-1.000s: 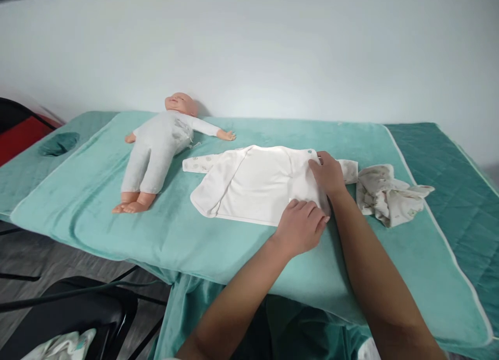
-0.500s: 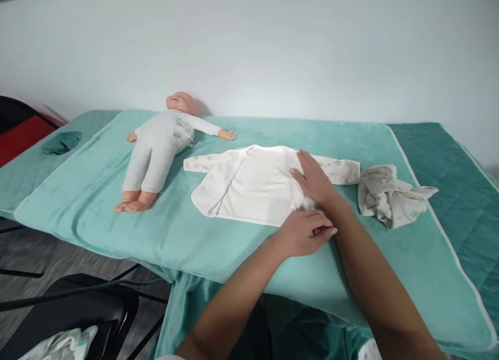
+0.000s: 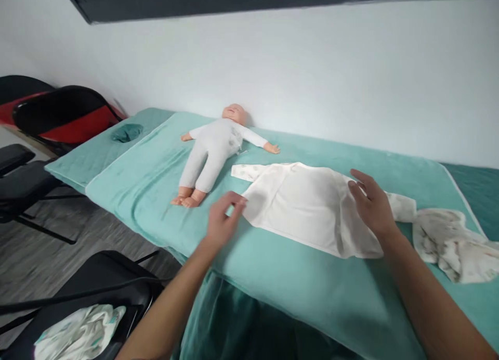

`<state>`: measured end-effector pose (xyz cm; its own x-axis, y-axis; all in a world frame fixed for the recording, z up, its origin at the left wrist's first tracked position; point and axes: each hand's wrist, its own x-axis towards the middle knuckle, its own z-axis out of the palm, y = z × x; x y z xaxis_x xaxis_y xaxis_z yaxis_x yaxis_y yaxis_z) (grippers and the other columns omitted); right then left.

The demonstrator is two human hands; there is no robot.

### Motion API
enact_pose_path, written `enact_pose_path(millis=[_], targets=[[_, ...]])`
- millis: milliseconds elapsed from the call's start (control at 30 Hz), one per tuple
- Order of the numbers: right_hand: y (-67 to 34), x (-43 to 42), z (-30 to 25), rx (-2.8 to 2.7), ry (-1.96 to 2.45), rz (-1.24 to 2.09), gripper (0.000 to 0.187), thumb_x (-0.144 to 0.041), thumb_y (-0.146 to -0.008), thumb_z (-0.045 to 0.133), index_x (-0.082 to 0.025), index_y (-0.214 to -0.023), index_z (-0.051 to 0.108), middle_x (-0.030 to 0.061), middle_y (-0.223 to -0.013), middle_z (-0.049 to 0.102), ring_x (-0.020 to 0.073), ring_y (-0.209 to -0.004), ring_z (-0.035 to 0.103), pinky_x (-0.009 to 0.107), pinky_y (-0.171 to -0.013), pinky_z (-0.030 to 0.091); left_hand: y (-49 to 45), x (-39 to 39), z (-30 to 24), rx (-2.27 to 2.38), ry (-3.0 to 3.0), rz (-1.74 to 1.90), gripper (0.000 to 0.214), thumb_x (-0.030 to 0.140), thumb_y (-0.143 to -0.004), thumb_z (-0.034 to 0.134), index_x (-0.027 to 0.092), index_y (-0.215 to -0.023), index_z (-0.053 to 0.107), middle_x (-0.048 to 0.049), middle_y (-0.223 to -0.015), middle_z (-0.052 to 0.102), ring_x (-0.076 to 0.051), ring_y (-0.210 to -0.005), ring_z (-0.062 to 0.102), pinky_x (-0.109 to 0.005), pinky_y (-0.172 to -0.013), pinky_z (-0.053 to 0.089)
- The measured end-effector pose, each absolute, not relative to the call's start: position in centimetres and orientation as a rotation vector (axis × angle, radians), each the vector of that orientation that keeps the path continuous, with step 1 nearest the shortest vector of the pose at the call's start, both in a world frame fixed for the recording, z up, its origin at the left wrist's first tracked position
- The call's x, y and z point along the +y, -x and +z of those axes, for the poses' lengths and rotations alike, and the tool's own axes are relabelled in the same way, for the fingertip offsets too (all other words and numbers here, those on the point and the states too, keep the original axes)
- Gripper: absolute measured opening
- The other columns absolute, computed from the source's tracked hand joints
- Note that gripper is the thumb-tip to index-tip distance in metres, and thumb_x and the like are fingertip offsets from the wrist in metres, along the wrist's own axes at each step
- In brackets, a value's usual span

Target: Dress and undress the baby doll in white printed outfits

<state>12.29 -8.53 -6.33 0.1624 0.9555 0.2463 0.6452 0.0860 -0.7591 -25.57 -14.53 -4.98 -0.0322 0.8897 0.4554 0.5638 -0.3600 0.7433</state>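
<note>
A white baby shirt (image 3: 304, 204) lies spread out on the green bed cover, its patterned sleeves out to both sides. My left hand (image 3: 224, 219) is at the shirt's left front edge, thumb and forefinger pinched together on it. Over the right side of the shirt, near the sleeve, my right hand (image 3: 372, 204) is open with thumb and fingers apart. Whether its fingertips touch the cloth I cannot tell. A baby doll (image 3: 216, 146) in a pale body suit lies on its back, left of and behind the shirt.
Right of the shirt lies a crumpled patterned cloth (image 3: 456, 245). The green-covered bed (image 3: 156, 193) stands against the wall, with a face hole (image 3: 127, 132) at its left end. A black chair (image 3: 117, 277) in front holds another patterned cloth (image 3: 80, 331). More chairs (image 3: 70, 115) stand at left.
My left hand has moved from the shirt's lower right to its left edge. My right hand has lifted off and opened; the shirt's right side now spreads wider. The view has turned left.
</note>
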Motion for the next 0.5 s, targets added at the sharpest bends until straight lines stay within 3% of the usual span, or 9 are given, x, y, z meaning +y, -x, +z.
enact_pose_path(millis=[100,200,333,500], targets=[[-6.6,-4.0,-4.6,-1.699,1.512,0.591,0.057,-0.061,-0.092,0.056,-0.026,-0.137,0.056,0.0116,-0.147,0.057,0.0326,-0.132,0.058,0.053,-0.111,0.047,34.2,-10.6,-4.1,1.97,-1.883,1.386,0.022,0.038,-0.094,0.056,0.02,-0.099,0.068,-0.0072,-0.101,0.071,-0.021,-0.096,0.065,-0.034,-0.086,0.053],[1.2,2.9,-3.7,-1.721,1.493,0.773,0.062,-0.054,-0.092,0.057,-0.021,-0.143,0.046,0.0151,-0.146,0.057,0.0304,-0.134,0.057,0.049,-0.112,0.046,40.0,-5.9,-4.4,2.146,-1.841,1.22,0.038,0.037,-0.09,0.057,0.02,-0.123,0.064,-0.0123,-0.133,0.063,-0.029,-0.126,0.056,-0.044,-0.106,0.046],[10.9,12.5,-4.2,-1.766,1.633,0.811,0.062,-0.049,-0.097,0.05,-0.014,-0.147,0.042,0.0183,-0.144,0.058,0.0304,-0.132,0.057,0.045,-0.114,0.042,43.9,-1.5,-5.4,1.979,-1.343,0.978,0.056,0.054,-0.087,0.062,0.019,-0.131,0.06,-0.0128,-0.13,0.067,-0.03,-0.113,0.065,-0.044,-0.099,0.051],[17.9,20.6,-5.2,-1.838,1.612,0.809,0.078,-0.067,-0.091,0.053,-0.008,-0.141,0.049,0.0262,-0.142,0.058,0.0376,-0.129,0.058,0.048,-0.107,0.046,45.3,1.2,-5.6,1.415,-0.982,0.993,0.058,0.062,-0.085,0.065,0.017,-0.122,0.065,-0.0103,-0.105,0.076,-0.024,-0.085,0.071,-0.039,-0.08,0.059]])
